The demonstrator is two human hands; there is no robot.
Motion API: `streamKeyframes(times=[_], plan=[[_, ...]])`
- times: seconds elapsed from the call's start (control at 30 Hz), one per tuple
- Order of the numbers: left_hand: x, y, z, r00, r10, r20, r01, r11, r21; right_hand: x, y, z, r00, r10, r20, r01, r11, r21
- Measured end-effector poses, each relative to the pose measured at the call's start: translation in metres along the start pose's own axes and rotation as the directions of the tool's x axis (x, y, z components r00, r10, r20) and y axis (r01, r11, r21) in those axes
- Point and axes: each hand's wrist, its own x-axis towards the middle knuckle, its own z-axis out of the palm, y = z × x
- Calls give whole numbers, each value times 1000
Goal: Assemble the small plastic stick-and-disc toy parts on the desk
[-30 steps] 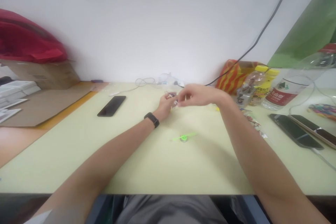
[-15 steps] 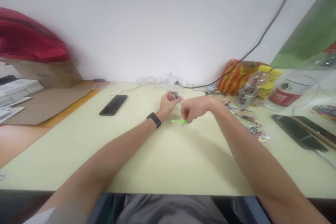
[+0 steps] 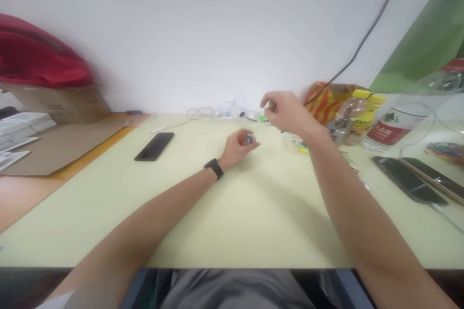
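Note:
My left hand (image 3: pixel 235 147), with a black band on its wrist, rests on the pale yellow table (image 3: pixel 224 222) and is closed on a small dark and silver part (image 3: pixel 248 139). My right hand (image 3: pixel 286 112) is raised above the table's far side, its fingers pinched together. A small bright green plastic piece (image 3: pixel 261 117) shows just under those fingers, seemingly held by them.
A black phone (image 3: pixel 154 146) lies to the left and two more phones (image 3: pixel 409 179) at the right. Bottles (image 3: pixel 357 116), a red-yellow bag (image 3: pixel 321 101) and wrappers (image 3: pixel 299 145) crowd the back right. Cables and a power strip (image 3: pixel 228 114) line the wall. A cardboard box (image 3: pixel 61 101) stands left.
My right hand came down to the green piece on the table, closed on it and rose toward the far right. My left hand stayed closed on the small part and settled lower.

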Motion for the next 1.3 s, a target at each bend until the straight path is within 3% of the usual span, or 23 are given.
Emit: streamKeyframes(times=[0.17,0.33,0.57,0.73,0.9,1.1,1.3], plan=[[-2,4,3,998,-4,63,7,999,-50,2,8,12,998,27,53,-22,995,-100],[-2,2,6,994,-44,104,54,994,-96,2,8,10,998,63,9,-62,990,-126],[-1,9,3,987,-113,117,127,985,-119,5,14,10,999,24,-42,-25,999,-23],[1,11,2,960,-266,91,279,938,-205,6,19,10,996,-6,-88,10,999,47],[1,15,1,955,-276,111,296,924,-242,3,21,5,998,-23,-56,29,993,118],[-5,36,-2,951,-257,174,287,940,-184,-3,21,0,997,-74,24,69,984,165],[-41,75,-15,914,-300,272,317,948,-20,-35,8,-3,977,-155,149,130,978,164]])
